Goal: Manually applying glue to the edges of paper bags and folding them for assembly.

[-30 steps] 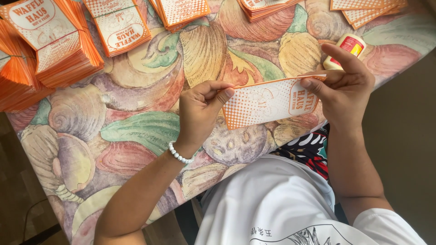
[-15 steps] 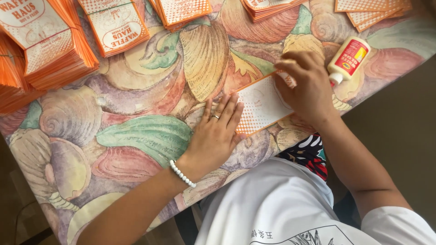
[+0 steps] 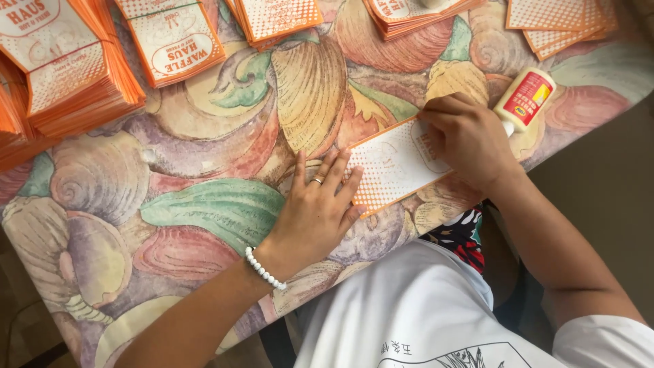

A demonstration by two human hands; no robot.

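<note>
I've laid the paper sleeve (image 3: pixel 395 167) flat mid-frame on the bench (image 3: pixel 204 204); left hand (image 3: pixel 317 211) and right hand (image 3: pixel 470 140) now press it, neither gripping.

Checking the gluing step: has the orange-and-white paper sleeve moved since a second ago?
Yes. The orange-and-white paper sleeve went from held up in both hands down flat onto the shell-patterned tablecloth.

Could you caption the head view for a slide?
Both hands, left hand and right hand, press an orange-and-white paper sleeve flat on a shell-patterned table.
</note>
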